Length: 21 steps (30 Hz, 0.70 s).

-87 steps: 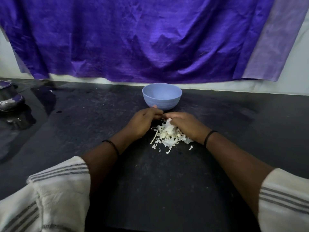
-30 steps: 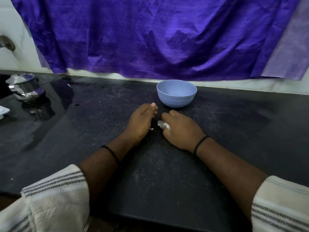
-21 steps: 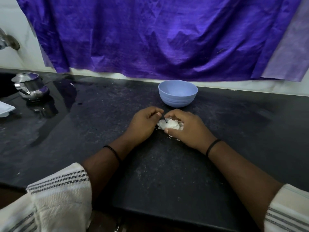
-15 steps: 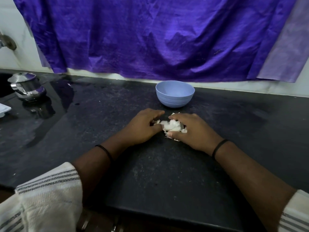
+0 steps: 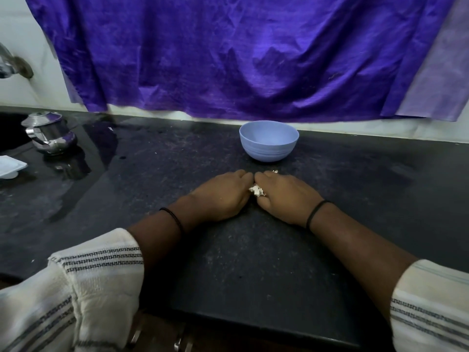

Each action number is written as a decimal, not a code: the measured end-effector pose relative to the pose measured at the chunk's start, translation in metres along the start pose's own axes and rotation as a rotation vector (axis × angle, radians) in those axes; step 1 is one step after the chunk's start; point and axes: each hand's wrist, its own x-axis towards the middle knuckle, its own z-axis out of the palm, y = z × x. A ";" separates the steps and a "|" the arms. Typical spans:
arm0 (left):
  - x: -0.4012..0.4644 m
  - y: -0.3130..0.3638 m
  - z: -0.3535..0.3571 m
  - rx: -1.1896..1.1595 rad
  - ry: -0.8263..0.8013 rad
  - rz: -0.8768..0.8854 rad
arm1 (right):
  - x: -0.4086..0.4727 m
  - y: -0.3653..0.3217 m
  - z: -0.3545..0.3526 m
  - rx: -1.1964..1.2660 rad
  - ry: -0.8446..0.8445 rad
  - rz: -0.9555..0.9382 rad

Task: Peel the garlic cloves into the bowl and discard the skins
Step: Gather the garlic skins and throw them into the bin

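Note:
A light blue bowl (image 5: 269, 141) stands on the black counter (image 5: 253, 262) near the back wall; its inside is hidden from this angle. Just in front of it my left hand (image 5: 220, 196) and my right hand (image 5: 286, 196) lie palm down, pressed together and cupped over a small pile of white garlic skins (image 5: 256, 190). Only a bit of the pile shows in the gap between the thumbs. One loose scrap of skin (image 5: 274, 171) lies by my right fingertips. No whole garlic clove is visible.
A steel pot with a lid (image 5: 49, 137) and a white tray (image 5: 10, 166) sit at the far left, below a wall tap (image 5: 12, 67). A purple cloth (image 5: 241, 59) hangs on the wall behind the bowl. The counter's front edge (image 5: 253, 329) runs close to my body.
The spread-out pile of skins has been swept together. My hands have closed in around it, so much less of it shows than half a second ago.

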 end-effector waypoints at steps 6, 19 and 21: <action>-0.007 0.011 0.002 -0.040 0.017 -0.003 | -0.007 -0.004 -0.002 0.004 -0.023 0.008; -0.030 0.018 -0.026 -0.338 0.142 -0.203 | -0.006 -0.036 -0.034 0.417 -0.036 0.006; -0.043 0.015 -0.033 -0.314 0.171 -0.206 | -0.002 -0.048 -0.035 0.429 -0.041 -0.014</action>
